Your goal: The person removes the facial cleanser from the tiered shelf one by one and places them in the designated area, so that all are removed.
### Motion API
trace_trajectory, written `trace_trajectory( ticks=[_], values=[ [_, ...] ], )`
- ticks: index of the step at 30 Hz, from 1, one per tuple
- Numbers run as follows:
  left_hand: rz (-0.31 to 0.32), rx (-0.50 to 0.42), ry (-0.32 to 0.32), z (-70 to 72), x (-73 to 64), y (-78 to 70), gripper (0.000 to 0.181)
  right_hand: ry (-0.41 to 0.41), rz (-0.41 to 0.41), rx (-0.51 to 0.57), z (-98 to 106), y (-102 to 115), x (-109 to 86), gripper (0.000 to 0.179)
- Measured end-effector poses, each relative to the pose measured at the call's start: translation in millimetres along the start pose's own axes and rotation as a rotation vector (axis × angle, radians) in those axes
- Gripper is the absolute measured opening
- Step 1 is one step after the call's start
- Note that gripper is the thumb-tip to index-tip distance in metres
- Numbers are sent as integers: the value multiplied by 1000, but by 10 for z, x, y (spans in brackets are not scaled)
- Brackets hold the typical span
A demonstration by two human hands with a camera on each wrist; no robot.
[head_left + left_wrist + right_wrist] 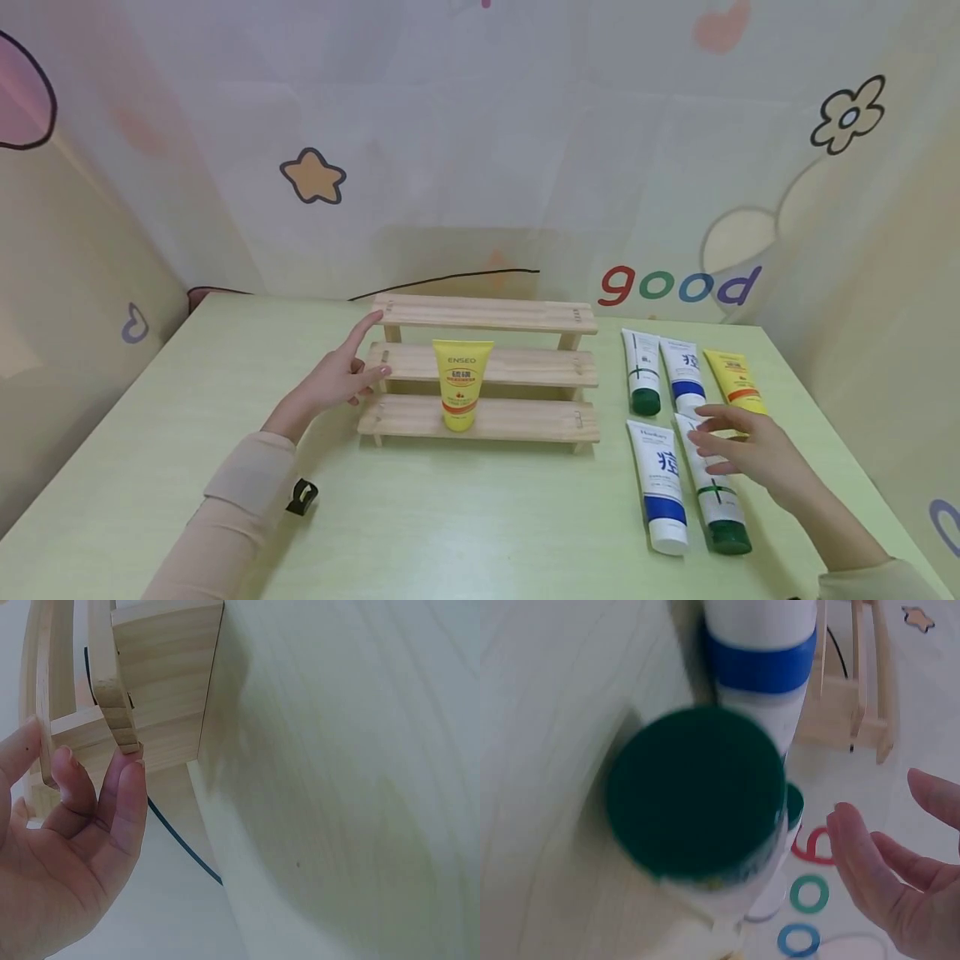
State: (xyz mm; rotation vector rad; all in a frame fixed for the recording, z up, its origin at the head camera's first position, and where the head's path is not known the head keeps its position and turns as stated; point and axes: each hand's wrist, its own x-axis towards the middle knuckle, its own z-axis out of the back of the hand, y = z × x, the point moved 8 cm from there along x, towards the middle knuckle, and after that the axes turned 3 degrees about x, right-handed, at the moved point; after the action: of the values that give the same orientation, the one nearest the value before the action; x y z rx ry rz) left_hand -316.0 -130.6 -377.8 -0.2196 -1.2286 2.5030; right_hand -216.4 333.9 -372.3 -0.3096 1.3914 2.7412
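A three-tier wooden rack point(480, 367) stands on the table, a yellow ENSEO tube point(460, 383) upright on its lowest step. My left hand point(337, 379) rests against the rack's left end, index finger reaching to the top step and thumb at the middle one; in the left wrist view, its fingertips point(131, 765) meet the lowest step's end. My right hand point(757, 446), fingers loosely bent with nothing between them, hovers over a white tube with a green cap point(716, 492). Beside that lies a white tube with a blue band point(660, 483).
Behind these lie another green-capped tube point(642, 371), a second blue-banded tube point(682, 371) and a yellow tube point(735, 379), partly hidden by the right hand. A small black clip-like object point(302, 497) is near the left sleeve. A printed cloth point(465, 150) hangs behind the table.
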Motion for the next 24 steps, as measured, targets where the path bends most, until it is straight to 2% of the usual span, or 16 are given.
trace_trajectory(
  ticks=[1,4,9,14,24],
  values=[
    [1,-1,-2,-4,22,50,81,1,22,8,-45,56,8,59],
    [8,-1,-2,-1,27,78,81,-17,59,6,-158,206,38,59],
    [2,3,-2,2,30,80,80,-47,131,54,-311,452,105,56],
    [1,9,-5,2,24,72,81,-36,217,126,-513,698,169,51],
    [10,7,-1,-3,27,61,81,-7,340,266,-887,1134,287,45]
  ],
)
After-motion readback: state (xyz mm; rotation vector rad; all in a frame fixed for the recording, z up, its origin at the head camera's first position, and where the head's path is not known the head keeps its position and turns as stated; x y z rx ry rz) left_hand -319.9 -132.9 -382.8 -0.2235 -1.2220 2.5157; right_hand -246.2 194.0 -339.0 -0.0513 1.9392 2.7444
